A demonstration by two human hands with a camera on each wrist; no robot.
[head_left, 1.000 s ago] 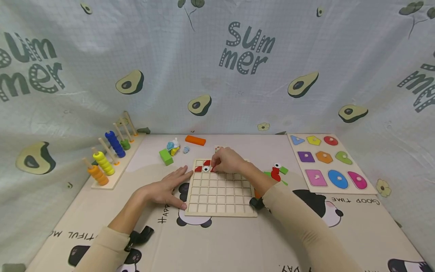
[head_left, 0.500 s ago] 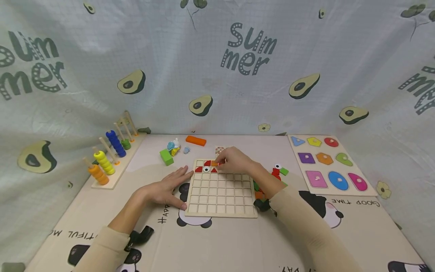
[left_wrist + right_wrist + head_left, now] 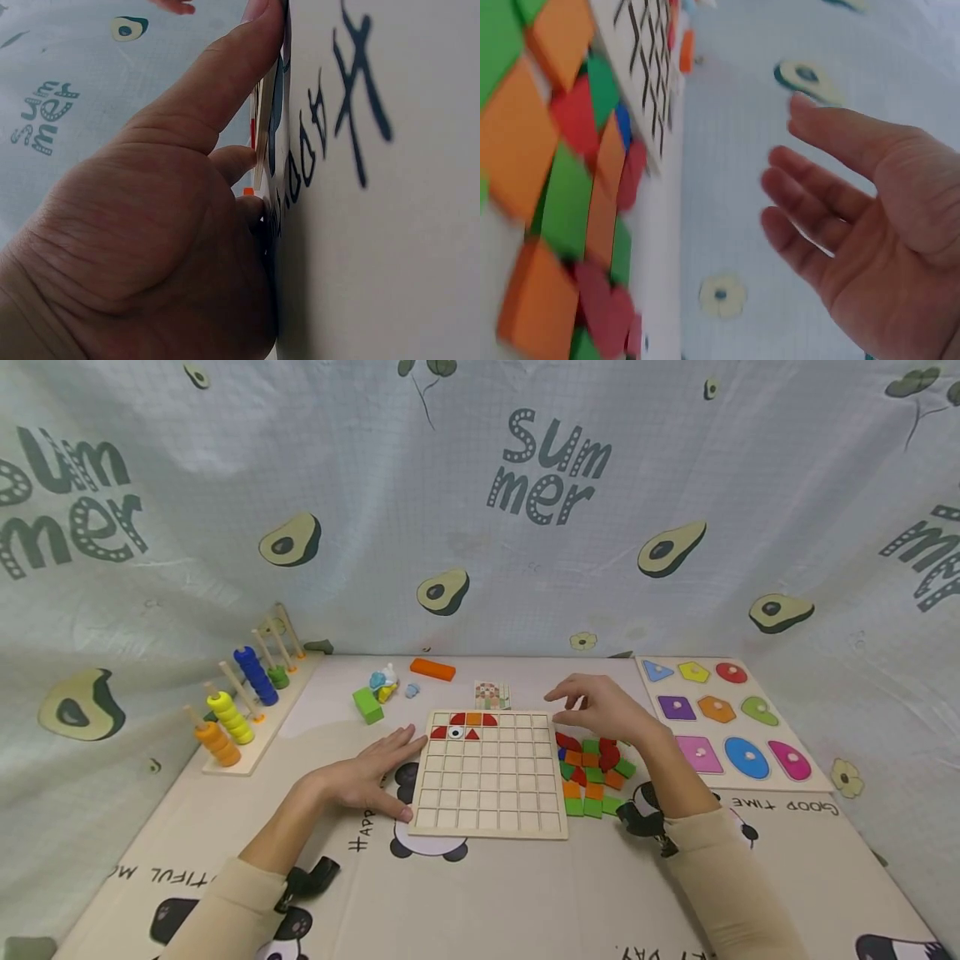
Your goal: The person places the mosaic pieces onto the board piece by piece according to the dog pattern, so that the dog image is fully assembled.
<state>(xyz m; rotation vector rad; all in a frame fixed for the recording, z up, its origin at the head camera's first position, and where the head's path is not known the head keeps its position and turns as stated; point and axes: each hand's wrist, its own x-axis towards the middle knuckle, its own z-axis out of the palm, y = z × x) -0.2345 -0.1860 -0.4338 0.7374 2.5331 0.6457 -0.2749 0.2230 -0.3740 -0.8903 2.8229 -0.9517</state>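
My left hand (image 3: 363, 777) lies along the left edge of the grid board (image 3: 487, 785), its fingers spread and its thumb at the near left corner. My right hand (image 3: 596, 703) is raised by the far right corner, fingers loosely bent and apart from the thumb, with a gap between them. The 1 grid board sits at the middle of the table (image 3: 480, 893), straight in front of me; it looks close to square, so I cannot pick out a long axis, and its sides run toward the far edge. In its far left corner I count 6 pieces: 3 rounded red pieces (image 3: 490, 720), 1 orange square (image 3: 473, 719), 1 eye tile (image 3: 455, 732) and 1 red triangle (image 3: 472, 734), whose tip points to the far edge. Beside the right edge lies a pile of loose pieces (image 3: 592, 775) in red, orange, green and blue, too overlapped to count. Just beyond the far edge is 1 picture card (image 3: 492, 695). Nearer the table's far edge, 1 orange block (image 3: 432, 670) lies lengthwise, roughly along that edge.
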